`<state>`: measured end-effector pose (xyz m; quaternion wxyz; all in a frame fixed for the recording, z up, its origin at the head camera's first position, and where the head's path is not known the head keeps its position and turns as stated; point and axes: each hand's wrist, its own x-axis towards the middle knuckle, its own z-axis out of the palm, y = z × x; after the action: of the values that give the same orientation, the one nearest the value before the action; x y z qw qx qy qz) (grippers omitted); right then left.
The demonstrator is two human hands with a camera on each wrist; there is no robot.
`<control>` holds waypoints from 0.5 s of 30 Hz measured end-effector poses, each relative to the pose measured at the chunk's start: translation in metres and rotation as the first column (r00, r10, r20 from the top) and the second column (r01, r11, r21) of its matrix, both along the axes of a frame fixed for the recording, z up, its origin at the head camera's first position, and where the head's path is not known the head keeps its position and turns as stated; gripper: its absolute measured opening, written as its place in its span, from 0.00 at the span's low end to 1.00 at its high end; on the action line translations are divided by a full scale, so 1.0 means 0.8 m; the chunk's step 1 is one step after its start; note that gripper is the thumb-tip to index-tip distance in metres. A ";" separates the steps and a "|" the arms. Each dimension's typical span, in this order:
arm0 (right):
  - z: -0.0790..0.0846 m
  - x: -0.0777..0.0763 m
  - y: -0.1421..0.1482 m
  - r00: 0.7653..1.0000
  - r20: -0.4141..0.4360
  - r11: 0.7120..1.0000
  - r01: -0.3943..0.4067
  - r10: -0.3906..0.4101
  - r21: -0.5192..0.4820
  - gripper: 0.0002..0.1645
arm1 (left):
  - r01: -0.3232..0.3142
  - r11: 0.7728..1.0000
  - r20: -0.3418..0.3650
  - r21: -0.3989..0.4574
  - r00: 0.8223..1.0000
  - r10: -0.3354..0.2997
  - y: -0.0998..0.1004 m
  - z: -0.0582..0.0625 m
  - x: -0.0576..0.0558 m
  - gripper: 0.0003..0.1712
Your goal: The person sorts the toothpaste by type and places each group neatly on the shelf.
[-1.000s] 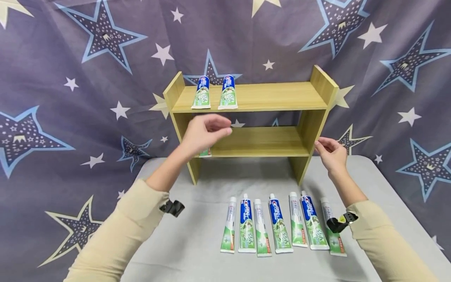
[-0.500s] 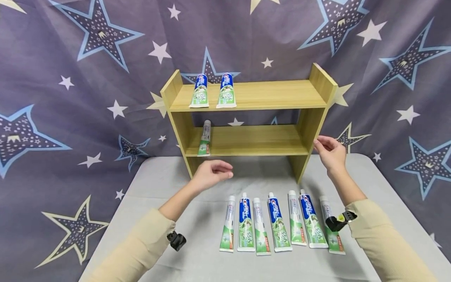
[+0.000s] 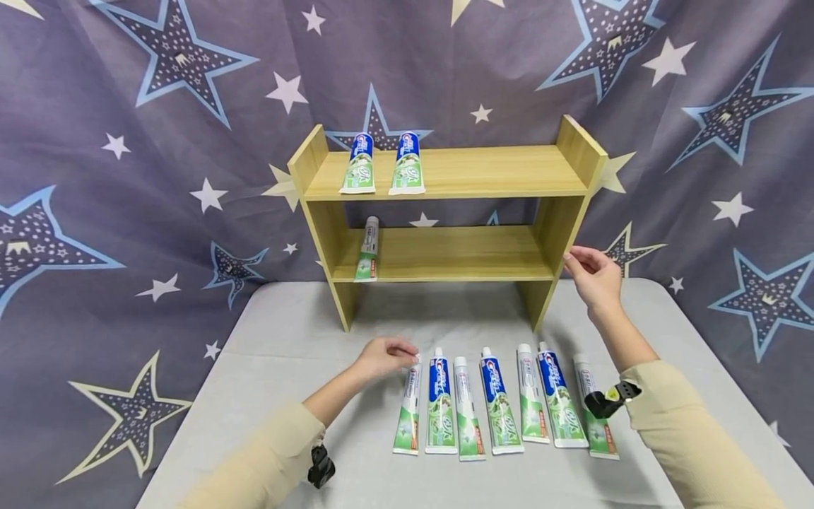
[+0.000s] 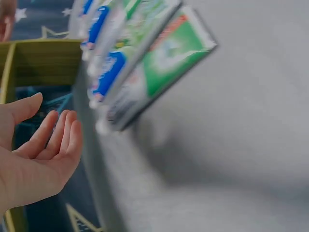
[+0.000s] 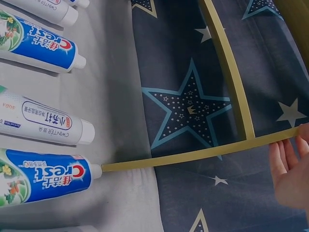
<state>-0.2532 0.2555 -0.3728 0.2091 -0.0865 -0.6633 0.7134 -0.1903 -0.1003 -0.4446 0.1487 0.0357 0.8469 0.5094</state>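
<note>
My left hand (image 3: pixel 381 357) is at the cap end of the leftmost toothpaste tube (image 3: pixel 408 410), a white and green one lying on the table. In the left wrist view the thumb and fingers of this left hand (image 4: pixel 46 154) are spread apart with nothing between them, and the white-green tube (image 4: pixel 164 63) lies beyond. With my right hand (image 3: pixel 596 279) I pinch the front edge of the right side panel of a two-tier wooden shelf (image 3: pixel 477 254). The right wrist view shows the fingers of that hand (image 5: pixel 292 164) against the panel's edge.
Several more tubes, blue-green such as this Crest tube (image 3: pixel 441 403) and white-green, lie in a row on the grey table (image 3: pixel 273 424). Two Crest tubes, one a blue-green tube (image 3: pixel 407 164), rest on the upper tier. One white-green tube (image 3: pixel 368 249) is on the lower tier's left.
My left hand has come down from in front of the shelf's lower tier to the leftmost tube on the table, uncovering the tube on that tier. The right hand stays at the panel.
</note>
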 end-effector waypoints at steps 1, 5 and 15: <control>0.000 0.000 0.000 1.000 0.000 1.000 0.000 0.000 -0.002 0.13 | -0.003 1.000 0.006 -0.013 1.000 0.003 0.000 -0.007 0.002 0.13; -0.002 0.000 -0.001 1.000 -0.005 1.000 0.010 -0.010 0.008 0.13 | -0.002 0.999 0.016 -0.048 1.000 0.002 0.001 -0.027 0.010 0.11; -0.004 0.000 -0.003 1.000 -0.017 1.000 0.026 -0.026 0.015 0.13 | -0.079 0.994 -0.047 -0.078 0.996 0.075 0.003 -0.053 0.016 0.11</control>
<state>-0.2534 0.2535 -0.3757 0.2245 -0.0877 -0.6657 0.7063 -0.1774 -0.0983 -0.4870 0.1117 0.0081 0.8703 0.4796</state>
